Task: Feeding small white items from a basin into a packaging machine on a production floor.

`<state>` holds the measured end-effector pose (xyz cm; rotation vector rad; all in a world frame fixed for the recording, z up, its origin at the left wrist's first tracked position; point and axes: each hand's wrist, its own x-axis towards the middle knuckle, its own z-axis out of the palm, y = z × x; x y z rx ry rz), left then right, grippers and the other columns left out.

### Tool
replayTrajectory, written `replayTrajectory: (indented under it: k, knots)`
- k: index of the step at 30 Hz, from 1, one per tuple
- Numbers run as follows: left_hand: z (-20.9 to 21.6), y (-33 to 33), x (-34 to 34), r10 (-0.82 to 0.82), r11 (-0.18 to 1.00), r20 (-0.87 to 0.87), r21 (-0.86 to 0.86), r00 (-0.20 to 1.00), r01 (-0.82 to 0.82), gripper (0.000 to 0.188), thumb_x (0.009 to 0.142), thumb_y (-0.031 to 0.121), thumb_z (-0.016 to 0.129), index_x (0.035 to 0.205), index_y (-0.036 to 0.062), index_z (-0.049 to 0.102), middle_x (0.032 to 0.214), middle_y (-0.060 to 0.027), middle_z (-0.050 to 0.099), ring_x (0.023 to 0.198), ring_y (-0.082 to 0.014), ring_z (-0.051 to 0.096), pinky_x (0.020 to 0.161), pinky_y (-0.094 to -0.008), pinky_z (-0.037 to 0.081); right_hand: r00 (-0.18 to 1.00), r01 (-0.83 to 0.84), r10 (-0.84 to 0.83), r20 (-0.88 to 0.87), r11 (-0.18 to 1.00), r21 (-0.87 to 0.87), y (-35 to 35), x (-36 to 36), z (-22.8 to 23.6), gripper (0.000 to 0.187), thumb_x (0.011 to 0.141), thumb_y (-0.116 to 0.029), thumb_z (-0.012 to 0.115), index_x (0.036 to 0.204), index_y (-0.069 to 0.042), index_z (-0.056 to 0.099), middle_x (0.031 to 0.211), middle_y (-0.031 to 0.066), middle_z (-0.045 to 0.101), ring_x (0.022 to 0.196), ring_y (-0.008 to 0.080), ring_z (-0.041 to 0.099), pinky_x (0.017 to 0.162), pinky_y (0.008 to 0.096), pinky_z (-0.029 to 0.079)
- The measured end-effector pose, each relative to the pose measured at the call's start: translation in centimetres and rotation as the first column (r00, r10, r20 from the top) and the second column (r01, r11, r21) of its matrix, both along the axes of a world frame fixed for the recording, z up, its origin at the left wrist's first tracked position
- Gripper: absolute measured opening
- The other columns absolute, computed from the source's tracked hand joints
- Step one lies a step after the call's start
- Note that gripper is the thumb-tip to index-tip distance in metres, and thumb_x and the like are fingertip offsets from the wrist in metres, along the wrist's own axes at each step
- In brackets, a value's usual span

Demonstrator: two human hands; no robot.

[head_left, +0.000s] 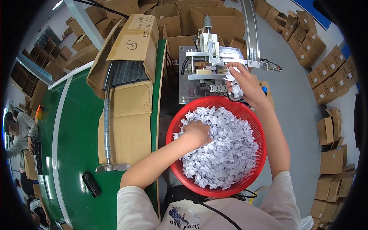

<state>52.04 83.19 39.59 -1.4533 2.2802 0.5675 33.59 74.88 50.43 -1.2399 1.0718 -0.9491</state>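
Note:
A round red basket (251, 115) sits in front of me, filled with several small white pinwheel-shaped pieces (226, 153). My left hand (196, 132) is dug into the pile at the basket's left side, fingers curled among the pieces. My right hand (245, 84) is raised beyond the basket's far rim, holding a white pinwheel piece (234, 89) against the front of a small metal press machine (209, 57).
A green conveyor belt (73, 130) runs along the left, with an open cardboard box of dark tubes (128, 73), a metal arm (107, 126) and a black object (92, 184) on it. Stacked cartons line the floor at right (329, 69). Other people work at far left (19, 130).

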Motion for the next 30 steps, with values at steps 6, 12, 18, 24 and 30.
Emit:
replayTrajectory:
  k: [6, 12, 18, 24, 30]
  knots:
    - [-1.6, 0.3, 0.1, -0.063, 0.998, -0.056, -0.027, 0.996, 0.062, 0.046, 0.089, 0.041, 0.067, 0.120, 0.0076, 0.064, 0.113, -0.0184, 0.063, 0.098, -0.0368, 0.064, 0.075, -0.0485, 0.055, 0.929, -0.105, 0.034, 0.369, 0.979, 0.174, -0.6, 0.3, -0.8, 0.031, 0.103, -0.021, 0.053, 0.134, -0.016, 0.055, 0.090, 0.0049, 0.064, 0.069, 0.0091, 0.060, 0.055, 0.0185, 0.043]
    - [-2.4, -0.7, 0.9, -0.081, 0.997, -0.200, -0.024, 0.976, 0.078, 0.040, 0.087, 0.034, 0.069, 0.114, 0.0046, 0.065, 0.108, -0.0186, 0.064, 0.093, -0.0368, 0.066, 0.075, -0.0462, 0.055, 0.912, -0.065, -0.042, 0.409, 0.967, 0.245, -0.9, 1.2, -0.4, 0.034, 0.103, -0.020, 0.054, 0.136, -0.013, 0.054, 0.090, 0.0057, 0.064, 0.071, 0.0093, 0.059, 0.058, 0.0182, 0.044]
    - [-2.3, -1.3, 1.6, -0.095, 0.995, -0.276, -0.014, 0.956, 0.095, 0.033, 0.086, 0.025, 0.067, 0.109, 0.0017, 0.064, 0.104, -0.0193, 0.066, 0.091, -0.0366, 0.067, 0.075, -0.0455, 0.056, 0.963, -0.013, -0.007, 0.270, 0.997, 0.072, -0.4, 0.9, -1.0, 0.035, 0.101, -0.020, 0.057, 0.134, -0.010, 0.056, 0.101, 0.0097, 0.065, 0.084, 0.0120, 0.060, 0.066, 0.0227, 0.047]
    - [-2.3, -1.2, 1.4, -0.101, 0.994, -0.242, -0.054, 0.965, 0.090, 0.028, 0.087, 0.021, 0.064, 0.104, 0.0003, 0.065, 0.099, -0.0206, 0.069, 0.089, -0.0376, 0.068, 0.075, -0.0458, 0.056, 0.949, -0.017, -0.114, -0.292, 0.911, -0.412, -0.8, 0.1, -1.0, 0.038, 0.095, -0.016, 0.060, 0.133, -0.010, 0.058, 0.113, 0.0093, 0.064, 0.094, 0.0158, 0.060, 0.073, 0.0281, 0.048]
    - [-2.5, -1.9, 1.3, -0.070, 0.995, -0.331, -0.095, 0.941, 0.041, 0.024, 0.089, 0.021, 0.062, 0.099, -0.0012, 0.066, 0.094, -0.0216, 0.070, 0.085, -0.0403, 0.068, 0.075, -0.0473, 0.055, 0.778, -0.230, -0.292, -0.555, 0.690, -0.686, -2.5, 1.1, -0.9, 0.038, 0.089, -0.012, 0.062, 0.127, -0.009, 0.061, 0.115, 0.0067, 0.065, 0.094, 0.0191, 0.060, 0.077, 0.0325, 0.050]
